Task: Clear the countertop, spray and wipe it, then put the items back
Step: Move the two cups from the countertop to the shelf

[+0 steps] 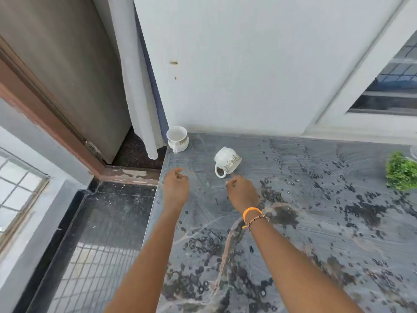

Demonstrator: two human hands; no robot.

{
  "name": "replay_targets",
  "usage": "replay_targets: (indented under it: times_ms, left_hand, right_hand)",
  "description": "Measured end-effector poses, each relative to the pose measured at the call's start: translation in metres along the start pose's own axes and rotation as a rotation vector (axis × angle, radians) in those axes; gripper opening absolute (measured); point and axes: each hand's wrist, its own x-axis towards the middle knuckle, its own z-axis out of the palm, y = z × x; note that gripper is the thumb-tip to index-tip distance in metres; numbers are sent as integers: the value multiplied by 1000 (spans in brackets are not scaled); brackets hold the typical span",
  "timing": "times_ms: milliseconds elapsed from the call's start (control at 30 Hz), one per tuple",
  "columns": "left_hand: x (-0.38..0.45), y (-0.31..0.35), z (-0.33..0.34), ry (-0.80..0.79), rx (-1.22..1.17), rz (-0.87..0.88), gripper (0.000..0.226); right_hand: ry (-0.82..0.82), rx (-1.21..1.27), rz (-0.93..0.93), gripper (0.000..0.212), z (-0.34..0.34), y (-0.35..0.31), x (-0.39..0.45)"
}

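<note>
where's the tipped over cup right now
In the head view the tipped cup lies on the wet countertop, just beyond the right hand, right of the upright cup.

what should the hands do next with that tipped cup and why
Probably the right hand should grip the tipped cup by its handle and stand it upright. It lies tilted on the wet countertop, while the other cup stands upright at the back corner. Both hands hold nothing.

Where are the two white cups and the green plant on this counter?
Upright cup (pixel 177 138): head view, on its side wall.
Tipped cup (pixel 227 158): head view, on its rounded body.
Green plant (pixel 401 171): head view, on its leaves.
</note>
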Motion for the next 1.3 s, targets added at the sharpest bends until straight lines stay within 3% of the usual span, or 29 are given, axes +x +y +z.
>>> replay_targets:
  times_ms: [200,367,467,633,900,1300]
  left_hand:
    - [62,-7,0,32,-69,-54,45]
    - [96,-9,-4,21,3,-1,29]
    - [106,-13,-5,11,15,-13,27]
    - [107,-11,-2,-42,33,37,10]
    - [23,-19,17,-109,22,102,29]
    - [-133,13,100,-430,-24,118,26]
  right_hand:
    - [57,98,162,31,14,-15,20]
    - [120,213,280,25,21,-22,33]
    - [160,291,324,38,21,-23,33]
    - [210,420,255,31,11,-18,30]
    - [46,858,290,16,-13,13,8]
    - [248,898,327,15,-106,143,-83]
